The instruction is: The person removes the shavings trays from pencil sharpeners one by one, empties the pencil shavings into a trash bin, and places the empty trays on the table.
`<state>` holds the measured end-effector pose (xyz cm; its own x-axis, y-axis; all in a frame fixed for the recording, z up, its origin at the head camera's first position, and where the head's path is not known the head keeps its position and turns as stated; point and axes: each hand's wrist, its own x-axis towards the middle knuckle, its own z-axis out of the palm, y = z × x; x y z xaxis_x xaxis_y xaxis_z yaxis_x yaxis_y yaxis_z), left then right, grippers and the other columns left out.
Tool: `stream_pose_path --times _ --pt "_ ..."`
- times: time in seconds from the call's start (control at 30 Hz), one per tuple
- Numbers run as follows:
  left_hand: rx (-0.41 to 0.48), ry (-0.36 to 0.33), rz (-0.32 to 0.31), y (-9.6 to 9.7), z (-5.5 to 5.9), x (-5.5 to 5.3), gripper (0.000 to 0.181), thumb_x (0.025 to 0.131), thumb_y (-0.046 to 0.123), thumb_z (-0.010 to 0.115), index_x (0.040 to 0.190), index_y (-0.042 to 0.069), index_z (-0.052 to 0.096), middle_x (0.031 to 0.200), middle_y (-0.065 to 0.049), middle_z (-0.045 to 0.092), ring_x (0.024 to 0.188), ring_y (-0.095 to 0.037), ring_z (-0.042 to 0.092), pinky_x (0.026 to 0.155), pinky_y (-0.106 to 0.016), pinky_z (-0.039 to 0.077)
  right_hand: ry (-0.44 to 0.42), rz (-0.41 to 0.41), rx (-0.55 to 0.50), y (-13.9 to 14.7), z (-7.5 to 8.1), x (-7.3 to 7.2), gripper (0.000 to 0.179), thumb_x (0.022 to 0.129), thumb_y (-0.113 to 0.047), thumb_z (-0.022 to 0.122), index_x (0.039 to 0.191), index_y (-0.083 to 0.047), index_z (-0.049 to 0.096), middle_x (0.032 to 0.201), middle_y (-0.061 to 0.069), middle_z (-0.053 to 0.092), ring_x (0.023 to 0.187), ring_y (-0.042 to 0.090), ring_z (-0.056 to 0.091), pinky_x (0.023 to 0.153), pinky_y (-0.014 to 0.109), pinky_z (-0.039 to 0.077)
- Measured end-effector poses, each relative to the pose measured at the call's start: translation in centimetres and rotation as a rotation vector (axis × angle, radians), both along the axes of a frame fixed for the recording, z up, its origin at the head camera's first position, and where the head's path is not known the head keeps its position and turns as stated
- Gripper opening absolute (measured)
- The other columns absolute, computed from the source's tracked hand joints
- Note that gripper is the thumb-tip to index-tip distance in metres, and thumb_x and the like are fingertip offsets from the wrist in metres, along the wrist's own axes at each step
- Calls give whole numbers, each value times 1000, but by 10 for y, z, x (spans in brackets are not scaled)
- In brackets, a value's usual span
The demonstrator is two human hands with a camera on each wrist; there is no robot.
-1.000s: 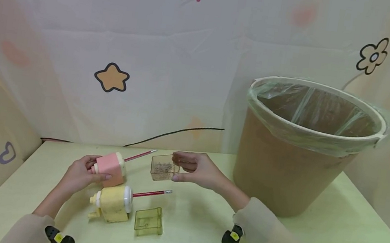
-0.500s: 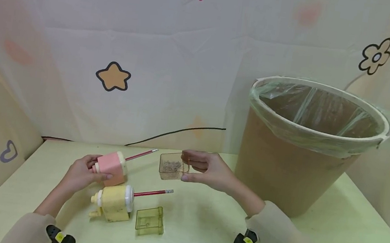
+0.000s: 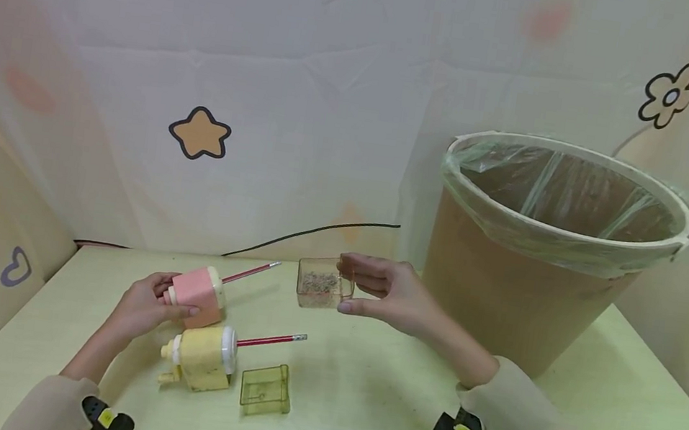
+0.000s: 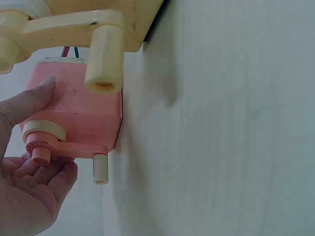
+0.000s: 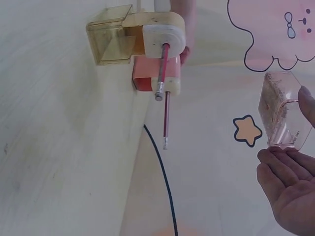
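My left hand (image 3: 145, 309) grips a pink crank pencil sharpener (image 3: 197, 295) at its crank end, thumb on top and fingers behind. A red pencil (image 3: 250, 272) sticks out of its far side. In my right hand (image 3: 395, 296) is a clear pinkish shavings drawer (image 3: 317, 285), pinched between thumb and fingers above the table; dark shavings lie in it. The right wrist view shows the same drawer (image 5: 276, 110) from the side. Nearer to me stands a yellow crank sharpener (image 3: 204, 360) with a red pencil (image 3: 270, 341) in it. Beside it lies a yellowish clear drawer (image 3: 265, 390).
A large brown bin (image 3: 520, 289) lined with a clear plastic bag stands at the right back of the pale table (image 3: 349, 426). A patterned cloth (image 3: 306, 108) hangs behind the table.
My right hand has moved right and slightly up with the shavings drawer, towards the bin. The left hand and the pink sharpener stay in place.
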<state>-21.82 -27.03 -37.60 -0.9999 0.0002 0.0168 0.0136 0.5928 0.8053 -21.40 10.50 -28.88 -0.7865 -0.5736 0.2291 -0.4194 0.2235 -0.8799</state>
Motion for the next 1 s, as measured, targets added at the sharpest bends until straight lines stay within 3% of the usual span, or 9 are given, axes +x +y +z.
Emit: stream_pose_path --times 0.4,1.0 --pt "-8 -11 -1 0 2 0 82 74 29 76 132 -11 33 124 -27 48 108 -31 51 83 -32 46 34 -77 -3 17 29 14 66 76 -15 74 133 0 43 130 13 51 119 24 49 95 35 39" --pt "-8 -2 -5 1 2 1 82 73 30 77 131 -10 35 122 -26 50 105 -30 52 78 -25 46 111 -190 7 43 72 28 66 78 -10 72 135 -1 41 130 11 51 117 20 49 92 26 41"
